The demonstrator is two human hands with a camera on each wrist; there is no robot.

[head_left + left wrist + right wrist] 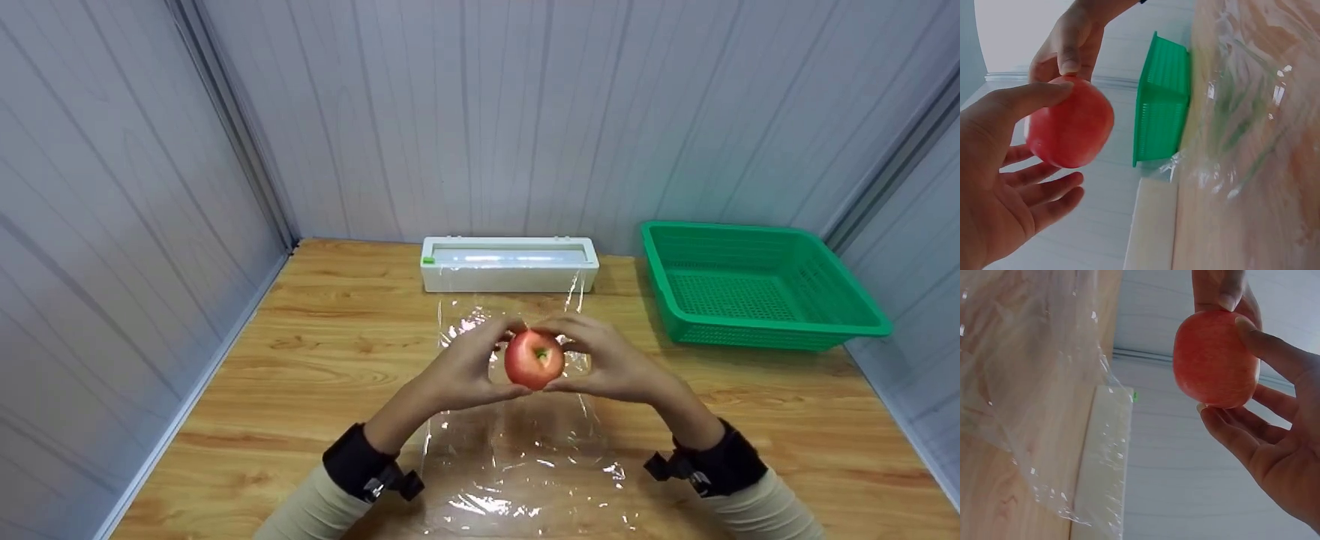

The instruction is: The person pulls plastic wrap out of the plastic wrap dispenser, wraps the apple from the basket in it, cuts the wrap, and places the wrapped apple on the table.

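Observation:
A red apple (534,359) with a green stem dip hangs in the air over a sheet of clear cling film (517,457) spread on the wooden table (300,360). My left hand (498,360) grips it from the left and my right hand (573,361) from the right, thumbs underneath and fingers over the far side. In the left wrist view the apple (1072,130) sits between my left thumb and fingers. The right wrist view shows the apple (1216,360) held the same way. The film runs back to a white dispenser box (510,264).
A green plastic basket (754,289) with nothing in it stands at the back right of the table. Grey panel walls close in the left, back and right sides. Bare wood lies on either side of the film.

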